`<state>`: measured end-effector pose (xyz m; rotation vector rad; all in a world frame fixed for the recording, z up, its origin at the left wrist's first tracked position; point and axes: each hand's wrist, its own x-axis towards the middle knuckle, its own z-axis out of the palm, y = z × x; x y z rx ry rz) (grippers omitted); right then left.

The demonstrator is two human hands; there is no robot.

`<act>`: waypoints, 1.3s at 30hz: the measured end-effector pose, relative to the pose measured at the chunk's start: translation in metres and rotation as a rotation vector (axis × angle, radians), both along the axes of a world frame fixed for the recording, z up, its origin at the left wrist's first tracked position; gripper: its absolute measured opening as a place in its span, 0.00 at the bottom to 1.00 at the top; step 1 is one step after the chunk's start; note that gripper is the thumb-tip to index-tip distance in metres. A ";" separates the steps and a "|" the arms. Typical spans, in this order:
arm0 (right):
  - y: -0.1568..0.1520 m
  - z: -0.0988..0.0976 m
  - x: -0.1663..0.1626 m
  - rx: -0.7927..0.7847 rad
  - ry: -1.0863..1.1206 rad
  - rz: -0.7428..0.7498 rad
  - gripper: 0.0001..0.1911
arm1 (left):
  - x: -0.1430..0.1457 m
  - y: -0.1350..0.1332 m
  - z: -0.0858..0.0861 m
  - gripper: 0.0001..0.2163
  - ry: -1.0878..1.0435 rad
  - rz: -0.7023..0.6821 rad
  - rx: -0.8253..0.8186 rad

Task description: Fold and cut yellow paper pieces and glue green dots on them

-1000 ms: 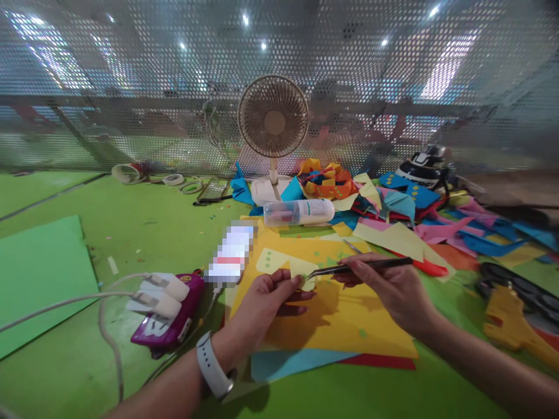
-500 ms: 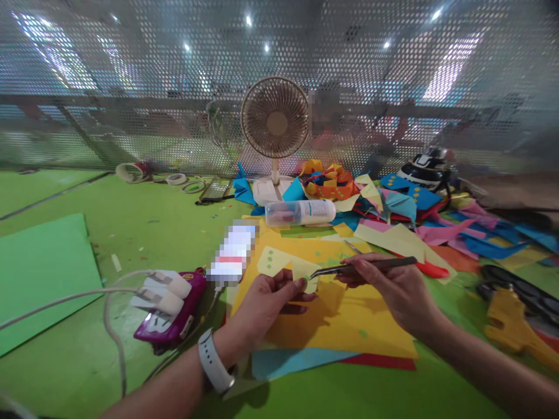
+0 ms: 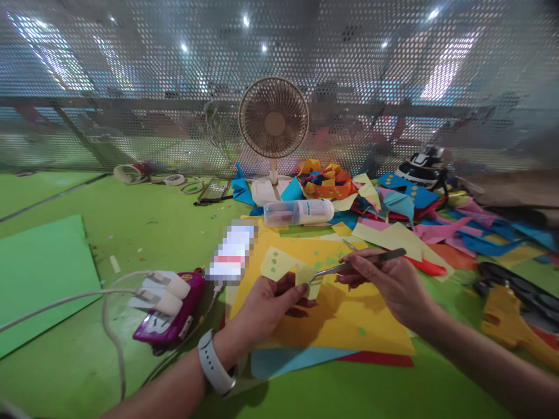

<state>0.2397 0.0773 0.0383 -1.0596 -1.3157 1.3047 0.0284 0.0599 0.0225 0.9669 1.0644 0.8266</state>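
My left hand [image 3: 273, 302] pinches a pale yellow paper cutout [image 3: 283, 266] dotted with small green squares, holding it just above an orange-yellow sheet [image 3: 349, 320]. My right hand [image 3: 386, 282] grips metal tweezers [image 3: 356, 265] whose tips touch the lower right edge of the cutout, close to my left thumb. A white watch is on my left wrist. Blue and red sheets stick out from under the orange-yellow sheet.
A small desk fan [image 3: 273, 125] stands at the back, a clear glue bottle [image 3: 299, 212] lying before it. Coloured paper scraps [image 3: 393, 215] pile up at the right. A purple device [image 3: 172, 317] with white plugs and cables sits left. A yellow tool [image 3: 510, 320] lies right. Tape rolls [image 3: 131, 173] lie far left.
The cutout has been raised and tilted a little, showing more of its green squares. The tweezers have swung to a steeper angle, with their tips still at the cutout's edge.
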 end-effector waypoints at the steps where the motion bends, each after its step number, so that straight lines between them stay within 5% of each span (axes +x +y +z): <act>1: 0.000 0.000 0.001 0.004 -0.007 0.009 0.14 | 0.000 0.000 -0.001 0.09 0.011 -0.004 0.004; 25: 0.002 0.001 0.003 -0.004 -0.052 0.053 0.12 | -0.002 0.004 -0.010 0.11 -0.005 -0.027 -0.029; 39: 0.003 -0.001 0.006 -0.047 0.001 0.048 0.11 | -0.001 0.002 -0.001 0.12 -0.028 -0.009 -0.044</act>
